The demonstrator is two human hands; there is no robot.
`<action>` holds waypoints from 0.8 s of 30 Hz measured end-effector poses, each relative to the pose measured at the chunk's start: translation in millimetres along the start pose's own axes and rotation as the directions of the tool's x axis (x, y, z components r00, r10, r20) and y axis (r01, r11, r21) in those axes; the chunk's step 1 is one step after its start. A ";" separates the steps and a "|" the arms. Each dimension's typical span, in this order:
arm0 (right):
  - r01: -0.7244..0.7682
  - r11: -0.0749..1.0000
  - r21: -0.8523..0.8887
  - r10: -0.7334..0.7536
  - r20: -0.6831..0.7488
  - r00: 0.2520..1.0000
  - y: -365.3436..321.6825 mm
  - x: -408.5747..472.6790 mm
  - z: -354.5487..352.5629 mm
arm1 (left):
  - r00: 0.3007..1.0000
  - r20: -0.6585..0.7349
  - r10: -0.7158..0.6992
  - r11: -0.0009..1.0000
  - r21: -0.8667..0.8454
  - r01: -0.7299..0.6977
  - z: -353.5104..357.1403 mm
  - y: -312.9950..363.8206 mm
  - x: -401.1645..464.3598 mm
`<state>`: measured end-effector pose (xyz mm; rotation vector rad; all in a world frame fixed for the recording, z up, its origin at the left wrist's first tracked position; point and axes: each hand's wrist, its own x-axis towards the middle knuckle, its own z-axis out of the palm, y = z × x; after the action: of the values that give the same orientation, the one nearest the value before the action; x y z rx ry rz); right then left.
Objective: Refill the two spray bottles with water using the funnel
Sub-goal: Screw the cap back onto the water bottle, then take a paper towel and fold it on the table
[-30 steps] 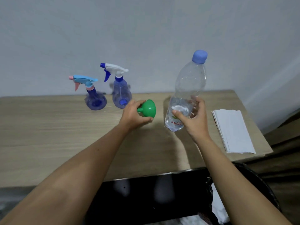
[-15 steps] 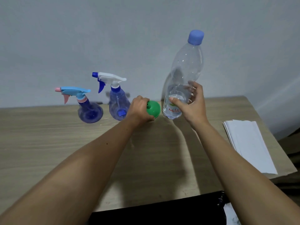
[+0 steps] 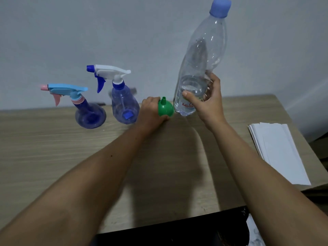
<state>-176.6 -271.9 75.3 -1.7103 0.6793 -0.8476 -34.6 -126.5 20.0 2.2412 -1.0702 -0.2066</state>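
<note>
Light wood-grain laminate desk (image 3: 53, 157) sitting against a plain pale wall.

Far left: round-bellied spray bottle (image 3: 89, 115), translucent blue plastic, light-blue head with pink trigger and pink nozzle, standing upright, nozzle pointing left.

Just right of it: pear-shaped spray bottle (image 3: 125, 105), clear bluish plastic, white head with dark-blue trigger and nozzle, also standing upright and pointing left. Both heads sitting on their bottles. The two are standing close, apart from each other.

Left hand (image 3: 150, 112) resting on the desk beside the pear bottle, fingers curled round the green funnel (image 3: 166, 108). Funnel is smooth opaque plastic, cone shape, spout pointing up, wide mouth facing down toward the desk; can't tell if the rim is touching the surface.

Right hand (image 3: 207, 102) gripping the water bottle (image 3: 202, 64) low on its body, thumb across the front by the red label print, fingers wrapping behind. Bottle is tall, clear, ribbed plastic with a blue screw cap on, long axis near vertical, top leaning slightly right, base just beside the funnel. Water filling only the lower part.

Far right: flat stack of white paper sheets (image 3: 278, 151) lying near the desk edge.
</note>
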 end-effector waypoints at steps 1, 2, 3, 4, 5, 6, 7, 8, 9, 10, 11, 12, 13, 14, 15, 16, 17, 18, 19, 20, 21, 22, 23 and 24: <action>0.000 1.000 0.003 0.000 0.003 1.000 0.9 -0.5 -0.1 | 1.000 -0.005 -0.001 1.000 -0.006 0.001 0.0 0.0 -0.8; 0.000 1.000 0.008 0.000 0.006 1.000 1.3 -0.5 -0.9 | 1.000 -0.011 -0.004 1.000 -0.013 0.003 0.2 0.0 -1.6; -0.002 1.000 0.012 0.002 0.011 1.000 1.1 -0.4 -1.5 | 1.000 -0.016 -0.006 1.000 -0.024 0.006 0.8 0.5 -3.0; -0.006 1.000 0.014 0.006 0.019 1.000 0.6 -0.1 -2.2 | 1.000 -0.019 -0.012 0.999 -0.036 0.011 1.1 1.4 -4.9; -0.009 1.000 0.013 0.009 0.028 1.000 0.0 0.1 -2.8 | 1.000 -0.025 -0.018 0.999 -0.047 0.017 2.3 2.2 -7.4; -0.010 1.000 0.012 0.010 0.032 0.999 -0.1 0.3 -4.0 | 0.999 -0.035 -0.023 0.998 -0.055 0.022 3.6 2.9 -9.5; -0.010 1.000 0.012 0.009 0.033 0.999 0.0 0.0 -5.1 | 0.999 -0.045 -0.028 0.998 -0.060 0.025 4.9 3.4 -11.8; -0.013 1.000 0.013 0.012 0.030 0.999 0.6 -0.6 -7.0 | 0.998 -0.054 -0.034 0.997 -0.064 0.030 5.8 3.7 -14.6; -0.020 1.000 0.015 0.020 0.026 0.999 1.2 -2.3 -9.7 | 0.997 -0.064 -0.037 0.997 -0.070 0.032 6.5 3.6 -17.3; -0.032 0.999 0.016 0.032 0.020 0.999 2.1 -4.9 -13.1 | 0.996 -0.075 -0.041 0.996 -0.080 0.035 6.4 3.0 -21.0; -0.046 0.999 0.009 0.046 0.010 0.999 3.3 -9.4 -17.2 | 0.995 -0.094 -0.041 0.995 -0.095 0.032 6.1 2.5 -25.5; -0.056 0.998 -0.006 0.056 -0.007 0.998 4.7 -14.6 -22.6 | 0.992 -0.121 -0.035 0.993 -0.118 0.020 5.9 2.6 -30.8; -0.061 0.998 -0.023 0.060 -0.029 0.998 6.4 -21.3 -28.7 | 0.988 -0.151 -0.019 0.989 -0.146 -0.003 6.4 3.4 -37.5; -0.063 0.997 -0.036 0.060 -0.056 0.997 8.4 -29.3 -35.8 | 0.983 -0.182 0.002 0.985 -0.167 -0.033 7.7 5.0 -45.2; -0.064 0.997 -0.045 0.060 -0.090 0.994 10.4 -37.9 -43.5 | 0.977 -0.211 0.029 0.982 -0.175 -0.067 10.4 7.1 -52.6; -0.074 0.996 -0.054 0.067 -0.124 0.990 12.7 -47.1 -52.4 | 0.973 -0.226 0.055 0.980 -0.174 -0.096 14.7 9.8 -59.4; -0.091 0.994 -0.064 0.080 -0.156 0.984 14.7 -57.3 -62.5 | 0.972 -0.219 0.081 0.977 -0.174 -0.121 20.2 13.5 -65.4; -0.111 0.991 -0.078 0.095 -0.190 0.977 17.6 -67.8 -73.9 | 0.974 -0.194 0.113 0.973 -0.177 -0.148 26.7 18.5 -69.7; -0.133 0.987 -0.096 0.109 -0.222 0.969 20.3 -79.2 -86.8 | 0.976 -0.155 0.156 0.966 -0.184 -0.184 34.6 25.1 -72.1; -0.158 0.980 -0.118 0.124 -0.253 0.960 23.2 -91.1 -101.0 | 0.972 -0.105 0.212 0.953 -0.196 -0.229 42.8 33.4 -72.6; -0.183 0.973 -0.141 0.138 -0.284 0.949 26.3 -103.1 -115.6 | 0.958 -0.055 0.280 0.935 -0.209 -0.286 51.5 43.8 -71.0; -0.208 0.965 -0.162 0.149 -0.318 0.936 29.5 -114.4 -130.6 | 0.935 -0.013 0.354 0.911 -0.221 -0.348 61.3 55.8 -67.9; -0.232 0.956 -0.181 0.157 -0.355 0.922 32.6 -125.4 -145.6 | 0.906 0.024 0.423 0.884 -0.233 -0.406 71.5 69.2 -63.9; -0.255 0.947 -0.197 0.161 -0.395 0.904 36.1 -135.8 -160.4 | 0.877 0.059 0.477 0.858 -0.249 -0.450 81.5 84.2 -59.1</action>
<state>-387.2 -264.8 42.7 -1.6637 1.2518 -0.9786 -159.7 -160.8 -0.1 1.7222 -1.5358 -0.2430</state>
